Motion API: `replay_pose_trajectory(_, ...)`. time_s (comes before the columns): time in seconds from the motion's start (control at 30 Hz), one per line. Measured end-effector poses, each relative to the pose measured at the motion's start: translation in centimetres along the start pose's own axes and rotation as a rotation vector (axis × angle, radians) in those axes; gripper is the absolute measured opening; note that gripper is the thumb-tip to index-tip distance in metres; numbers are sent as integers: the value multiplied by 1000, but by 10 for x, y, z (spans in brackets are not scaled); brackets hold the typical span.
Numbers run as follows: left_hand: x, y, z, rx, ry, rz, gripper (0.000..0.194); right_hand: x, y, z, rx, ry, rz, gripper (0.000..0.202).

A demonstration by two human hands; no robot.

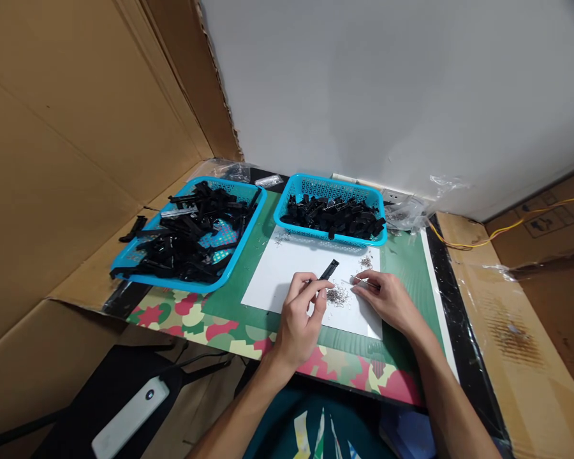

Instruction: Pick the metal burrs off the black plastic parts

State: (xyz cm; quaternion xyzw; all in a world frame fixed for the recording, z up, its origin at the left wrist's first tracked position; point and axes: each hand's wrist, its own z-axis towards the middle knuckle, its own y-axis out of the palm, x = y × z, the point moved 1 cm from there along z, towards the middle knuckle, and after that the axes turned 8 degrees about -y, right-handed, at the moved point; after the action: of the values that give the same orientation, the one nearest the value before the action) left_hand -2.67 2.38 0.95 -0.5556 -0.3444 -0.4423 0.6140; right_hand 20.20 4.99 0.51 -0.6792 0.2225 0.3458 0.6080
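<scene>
My left hand [300,317] is closed around a long narrow black plastic part [330,269], whose far end points up and to the right. In my right hand [385,293] is a thin pointed metal tool that looks like tweezers [360,278], its tip toward the black part but apart from it. Between the hands, a pile of tiny metal pieces [337,295] lies on a white sheet [272,273]; they are too small to name. A smaller pile of such bits [366,262] sits just beyond my right fingertips.
A blue basket [234,271] of black parts stands at the left, and another blue basket [332,240] of them at the back. Clear plastic bags [406,215] lie back right. Cardboard walls [76,127] flank the table. A white power bank-like device [130,417] rests lower left.
</scene>
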Motion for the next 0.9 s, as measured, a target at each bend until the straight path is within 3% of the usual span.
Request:
replay_pose_trajectory(0.17,0,3,-1,-13,10,0,28,-1,-3,-2,-24,-44,163,22)
replay_pose_trajectory(0.27,5,4,-1,-67,7,7,29,-6,-9,-9,40,-118,255,27)
replay_pose_trajectory(0.43,24,2,2,-269,-75,-84,34,-28,-22,-24,124,-305,393,22)
replay_pose_trajectory(0.6,40,4,3,-463,-90,-222,35,-51,-33,-29,58,-483,417,12)
replay_pose_trajectory(0.77,42,8,-2,-477,-122,-287,34,-56,-35,-32,25,-484,398,12)
replay_pose_trajectory(0.9,41,8,-3,-415,-116,-256,33,-52,-31,-37,101,-344,330,18)
